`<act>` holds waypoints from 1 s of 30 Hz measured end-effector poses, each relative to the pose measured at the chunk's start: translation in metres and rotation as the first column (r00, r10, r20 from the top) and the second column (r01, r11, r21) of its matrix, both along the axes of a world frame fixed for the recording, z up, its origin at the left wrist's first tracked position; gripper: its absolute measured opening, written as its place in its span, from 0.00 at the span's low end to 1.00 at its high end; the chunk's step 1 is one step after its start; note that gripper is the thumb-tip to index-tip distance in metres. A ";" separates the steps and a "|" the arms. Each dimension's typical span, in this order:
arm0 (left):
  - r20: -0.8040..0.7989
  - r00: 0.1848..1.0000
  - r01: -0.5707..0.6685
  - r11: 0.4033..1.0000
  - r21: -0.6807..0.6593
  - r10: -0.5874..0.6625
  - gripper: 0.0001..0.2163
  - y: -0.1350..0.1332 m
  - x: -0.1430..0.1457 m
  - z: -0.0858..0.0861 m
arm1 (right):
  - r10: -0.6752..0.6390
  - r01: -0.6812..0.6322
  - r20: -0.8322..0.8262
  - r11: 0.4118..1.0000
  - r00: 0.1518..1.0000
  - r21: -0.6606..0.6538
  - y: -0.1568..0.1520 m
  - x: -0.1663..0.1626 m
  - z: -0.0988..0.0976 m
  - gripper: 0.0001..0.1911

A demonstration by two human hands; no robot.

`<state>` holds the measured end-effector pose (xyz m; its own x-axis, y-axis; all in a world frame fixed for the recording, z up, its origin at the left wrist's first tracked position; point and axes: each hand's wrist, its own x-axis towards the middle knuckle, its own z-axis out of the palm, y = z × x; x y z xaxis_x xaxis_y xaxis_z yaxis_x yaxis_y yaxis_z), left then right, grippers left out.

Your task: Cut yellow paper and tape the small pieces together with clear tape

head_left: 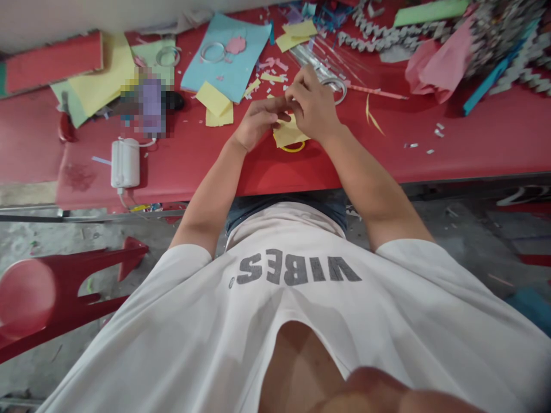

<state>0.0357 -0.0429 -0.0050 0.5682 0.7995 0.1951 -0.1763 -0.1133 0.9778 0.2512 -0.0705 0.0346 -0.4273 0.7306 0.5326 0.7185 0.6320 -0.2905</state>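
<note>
Over the red tabletop [275, 169], my left hand [258, 121] and my right hand [313, 103] meet with their fingertips together. Both are closed in a pinch, and what lies between the fingers is too small and hidden to name. Just below them is a piece of yellow paper [290, 135], partly covered by my right hand. A yellow loop [294, 148] shows from under its lower edge. Close behind my right hand lie a silvery roll of tape [340, 90] and a clear plastic wrapper [310, 60].
Folded yellow paper [215, 103] and a blue sheet [232, 54] lie to the left. Beyond are a white power bank [125, 163] and a purple, blurred-out object [151, 106]. Pink paper [443, 63] and grey paper chains [383, 37] crowd the right. A red chair [64, 287] stands below left.
</note>
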 end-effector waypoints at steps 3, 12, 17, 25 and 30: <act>-0.006 0.999 0.041 0.999 0.034 -0.040 0.27 0.003 -0.001 -0.002 | -0.041 0.042 0.023 0.998 0.999 -0.045 -0.001 -0.001 0.002 0.16; -0.006 1.000 0.017 0.999 -0.027 -0.017 0.28 -0.006 0.000 0.002 | -0.044 0.043 -0.076 0.999 0.996 -0.020 0.008 0.000 -0.009 0.12; 0.009 0.999 0.041 0.997 -0.071 -0.040 0.28 -0.013 0.001 0.005 | -0.008 0.013 -0.103 0.999 0.995 0.043 0.012 0.003 -0.013 0.10; 0.052 0.996 0.077 0.995 -0.063 -0.073 0.29 -0.005 0.001 0.003 | 0.004 0.005 -0.172 0.999 0.985 0.054 0.017 0.003 -0.019 0.08; 0.107 0.989 0.107 0.994 -0.038 -0.102 0.32 -0.004 0.002 0.001 | 0.033 0.001 -0.297 0.994 0.954 0.113 0.019 0.003 -0.022 0.06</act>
